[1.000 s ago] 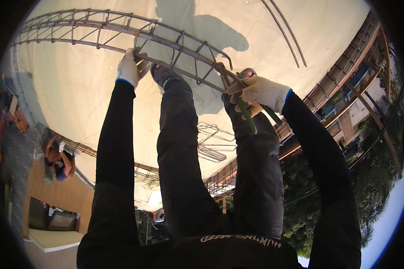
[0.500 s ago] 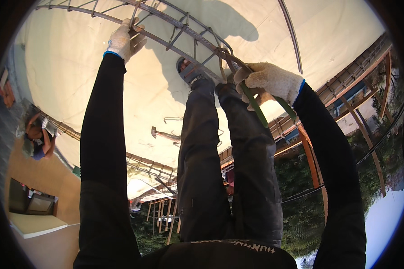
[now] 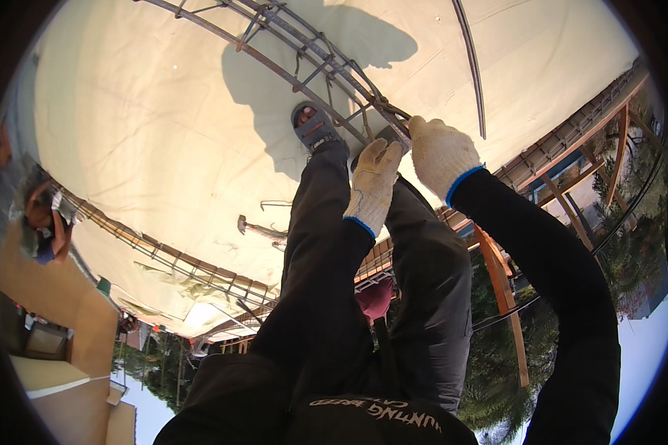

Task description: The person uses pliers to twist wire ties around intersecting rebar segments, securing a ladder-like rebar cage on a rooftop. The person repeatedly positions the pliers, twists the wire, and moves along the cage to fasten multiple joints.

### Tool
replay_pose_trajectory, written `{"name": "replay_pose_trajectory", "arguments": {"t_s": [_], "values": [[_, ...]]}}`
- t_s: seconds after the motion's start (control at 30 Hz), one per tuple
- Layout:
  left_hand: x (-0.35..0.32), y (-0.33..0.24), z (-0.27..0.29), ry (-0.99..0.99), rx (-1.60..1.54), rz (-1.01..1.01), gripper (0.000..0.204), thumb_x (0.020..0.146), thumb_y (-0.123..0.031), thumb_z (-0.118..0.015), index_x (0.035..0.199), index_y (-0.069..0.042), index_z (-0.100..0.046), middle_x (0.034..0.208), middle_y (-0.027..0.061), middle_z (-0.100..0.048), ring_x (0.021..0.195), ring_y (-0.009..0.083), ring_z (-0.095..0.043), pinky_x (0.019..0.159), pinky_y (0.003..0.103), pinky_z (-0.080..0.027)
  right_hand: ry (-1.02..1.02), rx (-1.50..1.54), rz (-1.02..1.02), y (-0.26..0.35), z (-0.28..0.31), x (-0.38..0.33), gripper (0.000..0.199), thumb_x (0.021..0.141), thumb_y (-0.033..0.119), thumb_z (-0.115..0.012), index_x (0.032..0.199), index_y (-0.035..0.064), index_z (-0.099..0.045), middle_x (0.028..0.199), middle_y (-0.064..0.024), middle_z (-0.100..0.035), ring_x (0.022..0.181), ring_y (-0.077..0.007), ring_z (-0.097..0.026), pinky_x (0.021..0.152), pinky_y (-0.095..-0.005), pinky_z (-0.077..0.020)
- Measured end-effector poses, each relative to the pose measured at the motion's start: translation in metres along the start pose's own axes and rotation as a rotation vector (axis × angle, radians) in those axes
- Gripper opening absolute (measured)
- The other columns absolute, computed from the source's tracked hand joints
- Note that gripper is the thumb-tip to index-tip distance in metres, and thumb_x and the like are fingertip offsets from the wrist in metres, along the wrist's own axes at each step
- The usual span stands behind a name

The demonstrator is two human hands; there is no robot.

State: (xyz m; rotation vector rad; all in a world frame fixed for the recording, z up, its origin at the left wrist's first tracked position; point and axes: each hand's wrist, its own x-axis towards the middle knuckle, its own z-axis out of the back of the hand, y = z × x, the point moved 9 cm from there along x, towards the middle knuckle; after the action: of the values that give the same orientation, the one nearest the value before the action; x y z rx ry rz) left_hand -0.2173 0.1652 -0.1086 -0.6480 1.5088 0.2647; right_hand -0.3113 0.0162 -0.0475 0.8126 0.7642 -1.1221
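I'd steady the rebar cage (image 3: 332, 64) just beyond my left hand (image 3: 376, 174). My right hand (image 3: 441, 152) is curled near its end; I can't tell whether either clamps it.

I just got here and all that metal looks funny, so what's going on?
Somebody in pale work gloves has the left hand and right hand close together at one end of a cage of steel bars. Just what the fingers grip is hidden. What looks like a hammer lies on the pale surface, and another person is off to the left.
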Motion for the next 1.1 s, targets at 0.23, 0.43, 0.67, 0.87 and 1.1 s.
{"name": "replay_pose_trajectory", "arguments": {"t_s": [0.23,0.43,0.67,0.87,1.1], "values": [[0.043,-0.031,-0.081,0.344,-0.709,0.239,0.039,0.116,-0.047,-0.062,0.11,-0.009,-0.068,0.103,0.0064,-0.075,0.093,0.0207,-0.072,0.086,0.037,-0.061,-0.141,-0.184,0.049,0.004,0.0,0.004,0.015,0.1,0.012,-0.071,0.113,0.0056,-0.069,0.104,-0.0194,-0.075,0.098,-0.0428,-0.078,0.087,-0.0533,-0.0631],[0.076,-0.012,-0.095,0.162,-0.842,0.016,0.041,0.116,-0.051,-0.06,0.097,-0.015,-0.059,0.081,-0.0007,-0.059,0.074,0.0194,-0.066,0.074,0.036,-0.06,-0.133,0.083,0.095,-0.032,0.011,-0.002,0.049,0.088,0.024,-0.087,0.122,-0.0016,-0.062,0.102,-0.0236,-0.074,0.097,-0.0474,-0.077,0.087,-0.0531,-0.0636],[0.073,-0.021,-0.117,0.135,-1.106,-0.063,0.035,0.116,-0.049,-0.062,0.096,-0.021,-0.058,0.078,-0.0053,-0.052,0.074,0.0165,-0.065,0.073,0.038,-0.059,1.279,1.165,-0.117,-0.095,-0.041,0.04,0.05,0.106,0.023,-0.075,0.139,-0.0107,-0.059,0.122,-0.0259,-0.077,0.113,-0.0441,-0.078,0.099,-0.0632,-0.0668],[0.08,-0.022,-0.121,0.241,-1.14,-0.135,0.031,0.115,-0.049,-0.063,0.1,-0.021,-0.061,0.08,-0.0067,-0.054,0.08,0.0209,-0.068,0.074,0.041,-0.058,1.436,1.602,-0.317,-0.086,-0.055,0.011,0.033,0.107,0.017,-0.072,0.13,-0.0053,-0.063,0.106,-0.0169,-0.07,0.09,-0.0299,-0.072,0.085,-0.054,-0.0633],[0.06,-0.013,-0.122,0.031,-0.934,0.059,0.026,0.114,-0.037,-0.066,0.111,-0.011,-0.067,0.094,0.0038,-0.07,0.088,0.0214,-0.071,0.076,0.039,-0.057,0.536,-0.073,0.103,-0.074,0.02,0.057,0.041,0.091,0.023,-0.081,0.119,-0.0017,-0.066,0.089,-0.0168,-0.075,0.085,-0.0322,-0.078,0.076,-0.0463,-0.0626]]}}
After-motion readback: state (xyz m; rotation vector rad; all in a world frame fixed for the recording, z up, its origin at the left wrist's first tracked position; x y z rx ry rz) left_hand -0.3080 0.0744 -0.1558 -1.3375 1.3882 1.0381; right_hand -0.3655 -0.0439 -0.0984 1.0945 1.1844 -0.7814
